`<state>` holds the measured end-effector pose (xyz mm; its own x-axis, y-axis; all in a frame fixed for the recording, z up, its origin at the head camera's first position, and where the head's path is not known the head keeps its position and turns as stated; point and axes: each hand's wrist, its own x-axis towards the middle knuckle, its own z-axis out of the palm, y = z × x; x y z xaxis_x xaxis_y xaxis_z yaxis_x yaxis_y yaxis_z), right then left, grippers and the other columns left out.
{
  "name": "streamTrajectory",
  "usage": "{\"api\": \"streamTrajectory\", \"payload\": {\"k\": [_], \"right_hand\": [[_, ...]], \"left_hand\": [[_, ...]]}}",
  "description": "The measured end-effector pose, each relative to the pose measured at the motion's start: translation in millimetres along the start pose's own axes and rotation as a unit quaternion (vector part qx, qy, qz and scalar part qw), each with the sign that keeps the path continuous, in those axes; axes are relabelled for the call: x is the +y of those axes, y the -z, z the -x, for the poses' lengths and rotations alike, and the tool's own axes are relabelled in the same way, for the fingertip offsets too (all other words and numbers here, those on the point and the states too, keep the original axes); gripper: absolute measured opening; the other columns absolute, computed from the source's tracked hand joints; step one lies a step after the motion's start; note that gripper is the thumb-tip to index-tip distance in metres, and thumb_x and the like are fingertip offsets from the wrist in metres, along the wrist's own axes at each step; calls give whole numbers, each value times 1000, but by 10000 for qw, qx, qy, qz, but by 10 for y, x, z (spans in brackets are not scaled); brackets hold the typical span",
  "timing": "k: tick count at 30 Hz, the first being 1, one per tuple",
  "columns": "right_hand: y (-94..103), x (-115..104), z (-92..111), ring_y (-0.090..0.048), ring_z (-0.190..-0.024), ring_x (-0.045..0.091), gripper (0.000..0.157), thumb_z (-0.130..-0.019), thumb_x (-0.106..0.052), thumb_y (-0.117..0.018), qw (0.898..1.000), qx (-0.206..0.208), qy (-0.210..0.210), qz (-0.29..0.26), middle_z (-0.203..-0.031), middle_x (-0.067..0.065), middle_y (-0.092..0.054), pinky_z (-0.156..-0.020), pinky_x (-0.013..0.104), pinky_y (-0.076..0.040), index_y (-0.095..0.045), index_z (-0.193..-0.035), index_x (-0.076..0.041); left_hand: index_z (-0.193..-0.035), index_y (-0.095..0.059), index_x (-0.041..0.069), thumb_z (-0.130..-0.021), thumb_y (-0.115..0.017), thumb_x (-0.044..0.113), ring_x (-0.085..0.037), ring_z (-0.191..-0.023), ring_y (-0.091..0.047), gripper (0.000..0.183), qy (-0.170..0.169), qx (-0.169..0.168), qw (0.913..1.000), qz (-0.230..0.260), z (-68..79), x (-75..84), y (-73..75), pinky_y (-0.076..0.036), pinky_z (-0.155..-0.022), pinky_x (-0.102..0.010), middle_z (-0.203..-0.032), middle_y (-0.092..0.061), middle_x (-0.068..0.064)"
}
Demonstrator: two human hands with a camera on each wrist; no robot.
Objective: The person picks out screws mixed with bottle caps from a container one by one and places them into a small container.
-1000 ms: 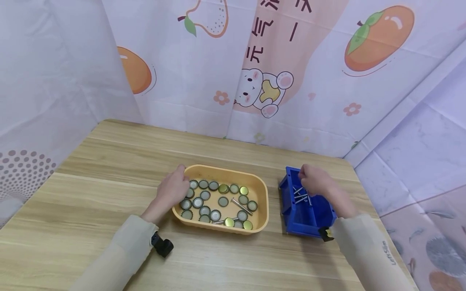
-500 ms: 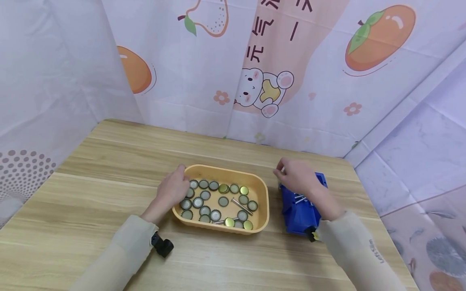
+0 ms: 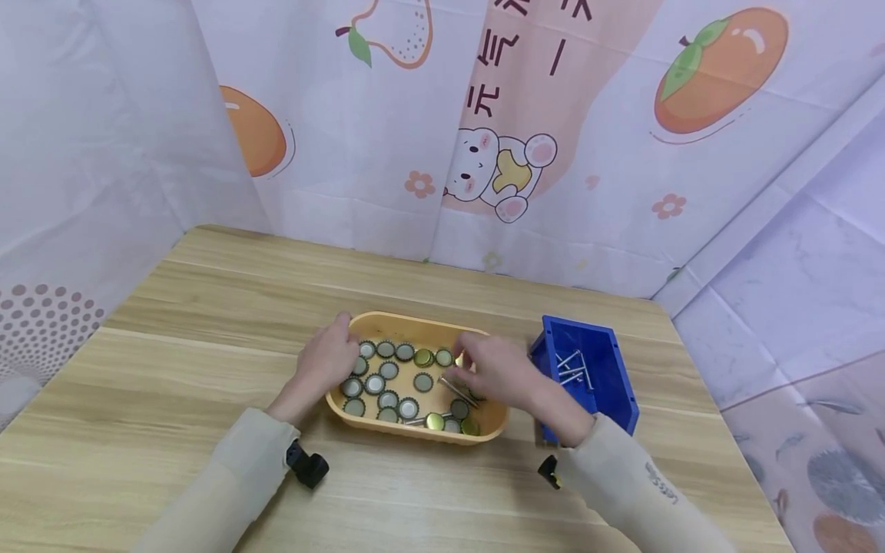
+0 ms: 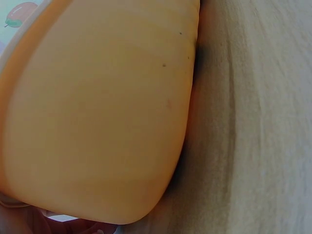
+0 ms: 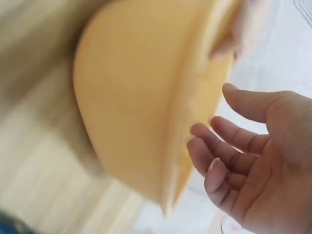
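Observation:
A yellow plastic basin [image 3: 415,433] sits mid-table with many bottle caps [image 3: 423,382], mostly underside up and a few gold side up. My left hand [image 3: 329,355] grips its left rim; in the left wrist view the basin's wall [image 4: 97,112] hides most of the fingers. Over the basin's right end is my right hand [image 3: 499,372], fingers loosely bent and apart, nothing between them in the right wrist view. Close under its fingertips lies a long silver screw [image 3: 456,390] among the caps. Another screw lies near the front wall, partly covered by caps.
To the right stands a blue bin [image 3: 611,365] with several long silver screws [image 3: 572,376] inside; my right forearm crosses its front left corner. A printed curtain [image 3: 332,177] hangs behind the wooden table [image 3: 173,346].
My right hand has moved left from inside the blue bin to above the basin's right end. My left hand has stayed on the rim.

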<state>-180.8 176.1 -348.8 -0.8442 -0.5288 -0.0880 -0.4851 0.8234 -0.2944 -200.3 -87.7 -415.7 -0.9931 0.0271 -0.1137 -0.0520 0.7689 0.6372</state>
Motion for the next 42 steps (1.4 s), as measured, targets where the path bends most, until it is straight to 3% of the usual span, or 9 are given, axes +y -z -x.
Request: {"api": "streamTrajectory", "payload": {"k": [5, 8, 14, 19, 31, 37, 42], "right_hand": [[-217, -152, -38, -61, -75, 10, 20, -91, -24, -70, 9988, -377, 274, -160, -88, 1, -68, -65, 25, -50, -66, -105, -9], [-326, -205, -48, -62, -79, 8, 24, -90, -30, -71, 9972, -634, 389, -76, -91, -2, -69, -68, 24, -51, -67, -106, -11], [-434, -245, -44, -52, -75, 5, 31, -86, -40, -75, 9945, -932, 404, 265, -86, -6, -61, -62, 22, -43, -66, -102, -16], [-485, -238, -46, -48, -72, 6, 26, -83, -36, -78, 9934, -1005, 370, 401, -81, -7, -55, -58, 23, -38, -62, -94, -18], [-559, -158, -94, -56, -75, 9, 8, -87, -20, -69, 9919, -834, 644, 708, -85, -4, -62, -65, 25, -45, -64, -91, -15], [-492, -123, -86, -53, -74, 8, 17, -86, -34, -71, 9865, -1343, 259, 901, -80, -8, -60, -71, 26, -45, -67, -85, -18], [-437, -113, -84, -51, -72, 9, 9, -85, -20, -72, 9828, -1667, 111, 782, -78, -6, -58, -69, 25, -44, -65, -87, -14]], "left_hand": [[-118, -50, 3, -99, -40, 19, -26, -69, -55, 27, -26, 19, 10000, 12, -2, -2, 3, -38, -54, -33, -86, -61, -15], [-118, -50, 3, -99, -39, 19, -26, -68, -55, 28, -30, 5, 10000, 14, 0, -6, 1, -39, -54, -33, -86, -61, -15], [-119, -50, 4, -99, -39, 20, -26, -68, -55, 29, -7, -10, 10000, 16, 1, -8, -3, -39, -54, -33, -86, -61, -15], [-119, -50, 3, -99, -39, 20, -26, -69, -55, 28, -33, -4, 10000, 15, 1, -3, -5, -39, -54, -33, -87, -61, -16], [-120, -50, 3, -99, -39, 20, -27, -71, -56, 29, 8, -34, 10000, -4, 3, 27, 0, -39, -56, -34, -90, -62, -17], [-120, -50, 4, -99, -39, 20, -27, -71, -56, 29, -4, -43, 10000, 11, 1, 25, -1, -39, -55, -33, -91, -62, -17], [-121, -50, 3, -99, -39, 19, -27, -71, -56, 29, -5, -40, 10000, -20, 4, 21, 7, -39, -55, -34, -89, -62, -16]]}}
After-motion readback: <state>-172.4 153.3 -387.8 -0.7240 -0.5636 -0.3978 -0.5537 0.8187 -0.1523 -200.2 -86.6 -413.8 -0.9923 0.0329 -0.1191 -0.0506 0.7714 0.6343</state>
